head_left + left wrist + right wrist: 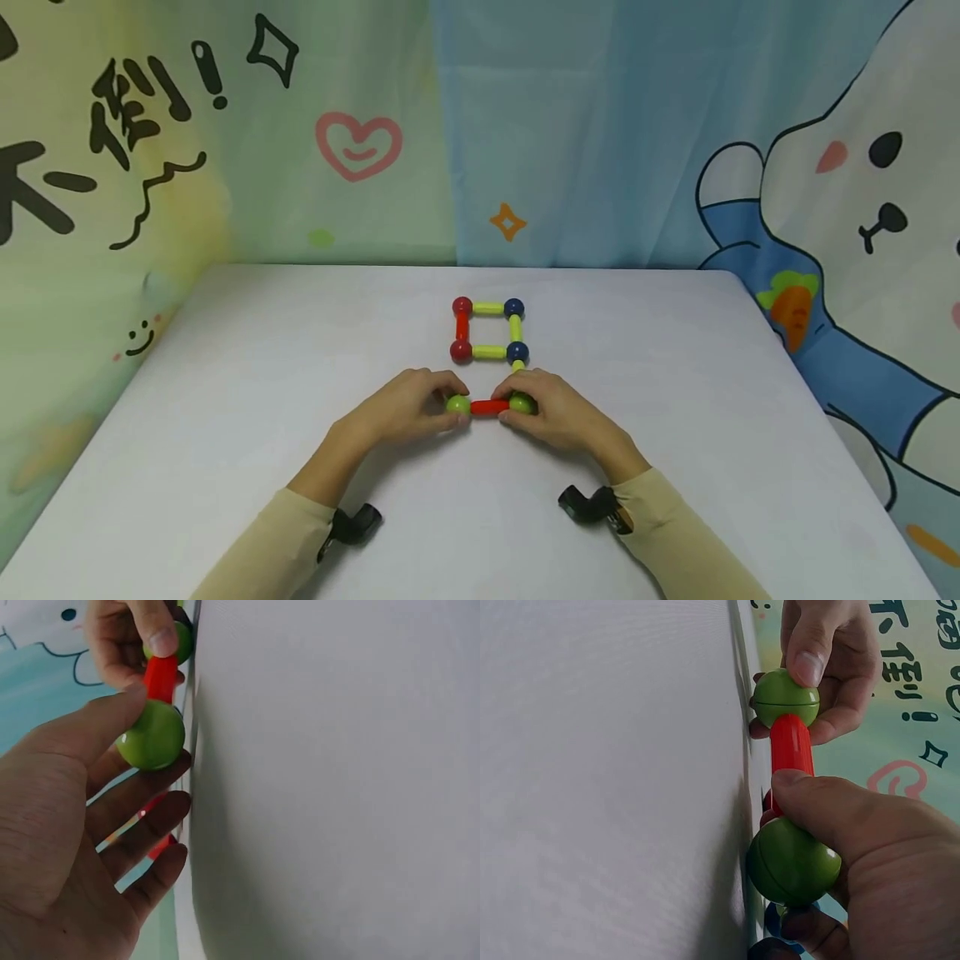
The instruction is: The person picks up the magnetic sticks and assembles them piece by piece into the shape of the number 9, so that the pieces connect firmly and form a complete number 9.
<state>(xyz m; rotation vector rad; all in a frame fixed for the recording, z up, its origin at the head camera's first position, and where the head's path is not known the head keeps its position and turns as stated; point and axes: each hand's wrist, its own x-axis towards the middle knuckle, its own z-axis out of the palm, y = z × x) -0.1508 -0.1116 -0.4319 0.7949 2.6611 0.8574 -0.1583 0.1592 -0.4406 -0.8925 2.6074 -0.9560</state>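
A red rod joins two green balls near the middle of the table. My left hand pinches the left green ball between thumb and fingers. At the other end, my right hand grips the right green ball, its thumb tip lying on the red rod. Just beyond is a square with two red balls on the left and two blue balls on the right. A red rod and several yellow-green rods form its sides. Another yellow-green rod runs from the near blue ball toward my right hand, which partly hides it.
The white table extends around both hands. A printed curtain hangs behind its far edge and along the sides. Each wrist carries a small black camera, the left camera and the right camera.
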